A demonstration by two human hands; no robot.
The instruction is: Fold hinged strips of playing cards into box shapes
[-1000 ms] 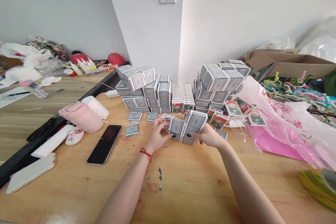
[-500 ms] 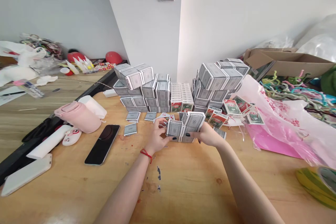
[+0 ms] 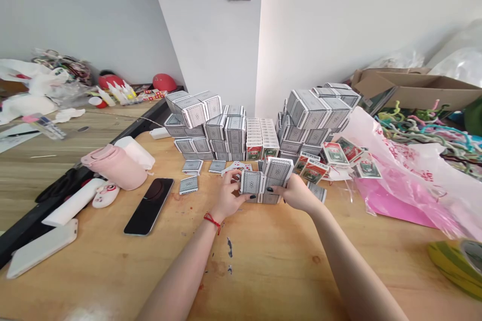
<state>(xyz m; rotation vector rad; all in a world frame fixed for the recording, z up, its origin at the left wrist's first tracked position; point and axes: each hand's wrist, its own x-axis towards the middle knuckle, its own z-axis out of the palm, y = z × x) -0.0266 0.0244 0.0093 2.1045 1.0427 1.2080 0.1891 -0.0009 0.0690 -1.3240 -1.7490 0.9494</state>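
Patterned grey-and-white card boxes (image 3: 251, 183) stand together between my hands on the wooden table. My left hand (image 3: 229, 195) grips the left end of this group, thumb in front and fingers curled behind. At the right end my right hand (image 3: 297, 193) holds a taller card box (image 3: 277, 170), its thumb across the front and its other fingers mostly hidden. Behind the group two rows of card boxes (image 3: 262, 133) stand on edge, red and green fronts showing. Loose playing cards (image 3: 241, 166) lie just behind my left hand.
Tall stacks of card boxes rise at left (image 3: 229, 133) and right (image 3: 316, 115). Left lie a black phone (image 3: 149, 206), a pink cup (image 3: 116, 166), a mouse (image 3: 105, 194) and a white power bank (image 3: 43, 248). Right are pink plastic wrap (image 3: 399, 200), yellow tape (image 3: 454, 266) and a cardboard box (image 3: 417, 88).
The taller card box in my right hand has shifted slightly, standing straighter against its neighbour. The whole view has moved a little; both hands keep their grip.
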